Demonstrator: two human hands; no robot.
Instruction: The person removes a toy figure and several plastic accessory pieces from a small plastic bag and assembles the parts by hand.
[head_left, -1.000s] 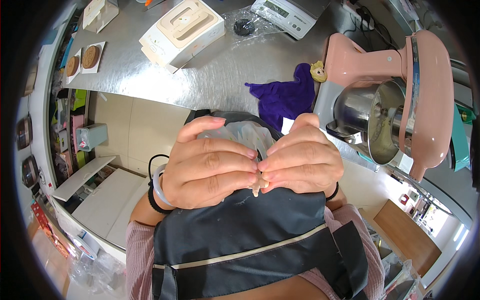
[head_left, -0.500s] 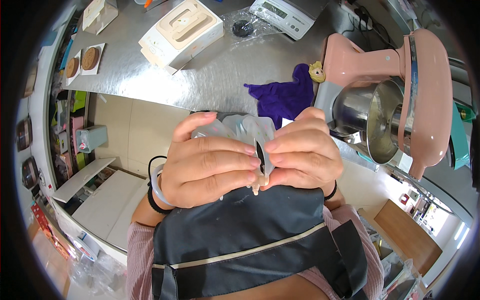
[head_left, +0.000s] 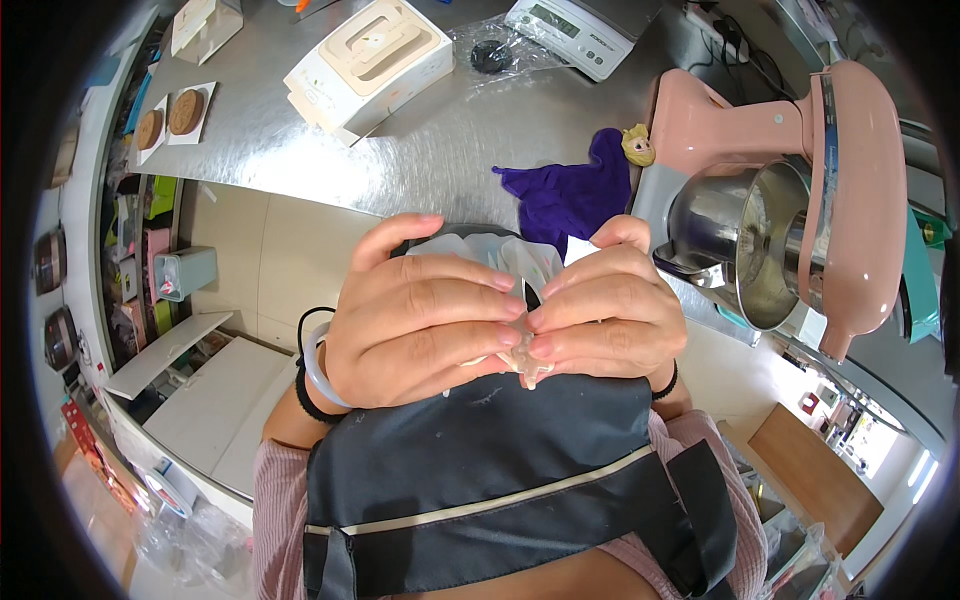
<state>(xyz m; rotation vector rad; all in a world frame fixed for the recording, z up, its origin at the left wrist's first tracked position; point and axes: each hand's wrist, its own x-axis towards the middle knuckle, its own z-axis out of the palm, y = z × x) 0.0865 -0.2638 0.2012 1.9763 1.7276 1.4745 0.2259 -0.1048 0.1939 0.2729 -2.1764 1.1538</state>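
In front of the dark apron (head_left: pixel 480 440), both hands work on one crumpled translucent white plastic piece (head_left: pixel 485 247) with faint coloured spots; its exact kind is unclear. My left hand (head_left: pixel 415 320) pinches its near part, fingers bent inward and thumb raised. Opposite it, my right hand (head_left: pixel 610 310) grips the same plastic, fingertips almost meeting the left ones. Between the fingertips shows a narrow dark gap, and just below it the plastic bunches into pale folds. Much of the piece is hidden behind the hands.
The steel table (head_left: pixel 420 150) bears a white box (head_left: pixel 370 70), a digital scale (head_left: pixel 570 35), brown cookies (head_left: pixel 186 112) on white cards and a purple cloth (head_left: pixel 575 195) with a doll-like head. To the right stands a pink stand mixer (head_left: pixel 850 200) with a steel bowl (head_left: pixel 735 240).
My fingertips have shifted along the plastic, and its near end now bunches in pale folds below them. The dark gap looks shorter. Both hands keep hold.
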